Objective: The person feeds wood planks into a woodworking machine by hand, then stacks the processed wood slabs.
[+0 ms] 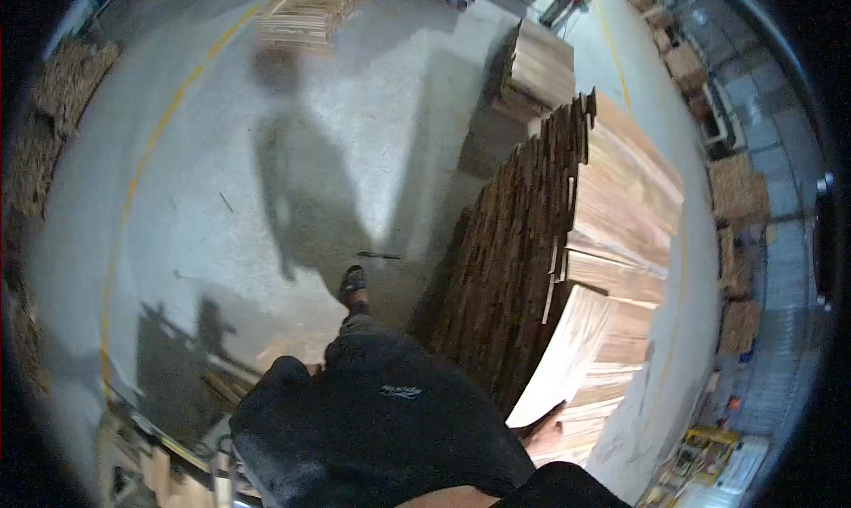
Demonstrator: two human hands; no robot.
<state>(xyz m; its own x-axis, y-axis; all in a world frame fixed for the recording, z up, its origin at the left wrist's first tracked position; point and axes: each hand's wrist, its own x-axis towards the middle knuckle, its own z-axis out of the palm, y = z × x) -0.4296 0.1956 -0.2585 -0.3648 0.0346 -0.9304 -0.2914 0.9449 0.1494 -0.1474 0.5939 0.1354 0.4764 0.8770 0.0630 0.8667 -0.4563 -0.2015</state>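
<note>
My right hand (545,439) is low in the view, beside the dark shirt (381,419) I wear, at the near end of a tall stack of wooden boards (625,189). It overlaps the top boards close to a pale board (567,357) that lies slantwise on them. A narrow dark shape runs along the hand's upper side, and glare blurs the fingers; I cannot tell whether they grip anything. My left hand is out of sight. One sandalled foot (354,282) shows on the floor ahead of my body.
Farther off stand a lower board stack (542,60) and a pile of slats (315,11). A thin dark strip (378,255) lies before my foot. A yellow line (133,189) crosses the grey floor. Wood bundles (737,189) line the right; a rack with timber (168,472) stands lower left.
</note>
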